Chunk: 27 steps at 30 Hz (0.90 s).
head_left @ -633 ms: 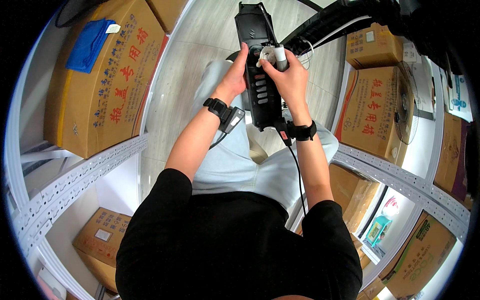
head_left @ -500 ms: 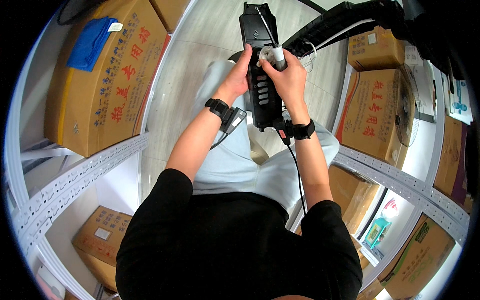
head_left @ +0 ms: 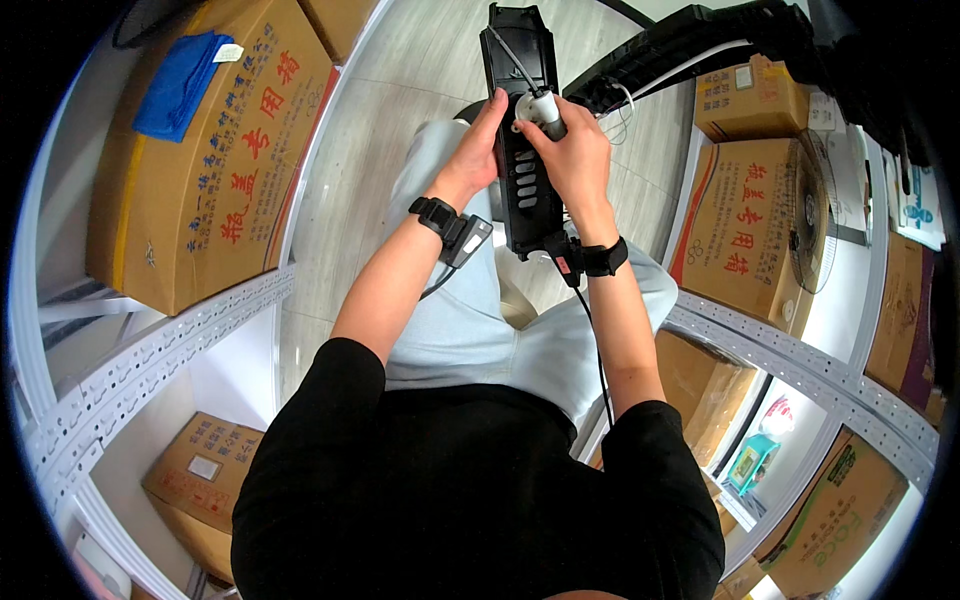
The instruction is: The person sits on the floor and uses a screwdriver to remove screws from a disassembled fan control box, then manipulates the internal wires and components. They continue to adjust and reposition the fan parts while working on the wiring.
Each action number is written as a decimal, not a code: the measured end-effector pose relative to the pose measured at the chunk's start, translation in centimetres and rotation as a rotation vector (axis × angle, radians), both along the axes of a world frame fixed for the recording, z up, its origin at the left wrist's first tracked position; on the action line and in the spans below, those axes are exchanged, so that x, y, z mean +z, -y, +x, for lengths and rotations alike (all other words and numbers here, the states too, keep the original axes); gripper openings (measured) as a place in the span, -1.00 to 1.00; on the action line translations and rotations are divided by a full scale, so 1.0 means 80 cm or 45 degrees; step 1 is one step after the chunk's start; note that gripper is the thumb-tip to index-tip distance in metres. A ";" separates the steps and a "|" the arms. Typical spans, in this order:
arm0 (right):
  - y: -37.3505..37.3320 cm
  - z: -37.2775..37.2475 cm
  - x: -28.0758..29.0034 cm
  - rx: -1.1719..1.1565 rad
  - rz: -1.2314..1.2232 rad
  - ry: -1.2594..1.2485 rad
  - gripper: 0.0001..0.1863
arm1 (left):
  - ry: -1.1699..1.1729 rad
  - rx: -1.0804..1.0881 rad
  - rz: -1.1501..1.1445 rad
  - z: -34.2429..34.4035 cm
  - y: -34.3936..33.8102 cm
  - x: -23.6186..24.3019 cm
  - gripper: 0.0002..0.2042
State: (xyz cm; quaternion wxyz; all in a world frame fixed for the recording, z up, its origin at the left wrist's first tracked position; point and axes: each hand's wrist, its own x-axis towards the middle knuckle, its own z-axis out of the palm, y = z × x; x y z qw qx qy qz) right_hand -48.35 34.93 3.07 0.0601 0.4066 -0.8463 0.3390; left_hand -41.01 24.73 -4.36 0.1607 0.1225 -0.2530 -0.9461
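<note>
A long black plastic housing [head_left: 532, 228] with a row of oval slots is held out over my knees. My left hand [head_left: 470, 158] is closed on its left edge, thumb along the side and the other fingers hidden behind it. In my right hand [head_left: 580, 158] is a screwdriver [head_left: 544, 106] with a white and grey handle. Its thin shaft slants up and left across the upper half of the housing. A whitish round part [head_left: 524, 107] sits by the handle, partly covered by my right thumb; whether my fingers also touch it, I cannot tell.
A black curved frame [head_left: 650, 55] with a white cable stands beyond my right hand. Cardboard boxes [head_left: 200, 190] rest on shelves at both sides, one under a blue cloth [head_left: 183, 87]. A round fan guard [head_left: 815, 215] is at right. A black cable [head_left: 597, 345] trails from my right wrist.
The screwdriver has shifted left in my right hand, and its shaft leans further left over the housing. My left hand stays on the housing's edge.
</note>
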 end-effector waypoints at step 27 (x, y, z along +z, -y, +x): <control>-0.006 0.023 -0.011 -0.078 -0.194 0.014 -0.46 | -0.026 0.045 0.096 -0.003 0.001 -0.008 -0.67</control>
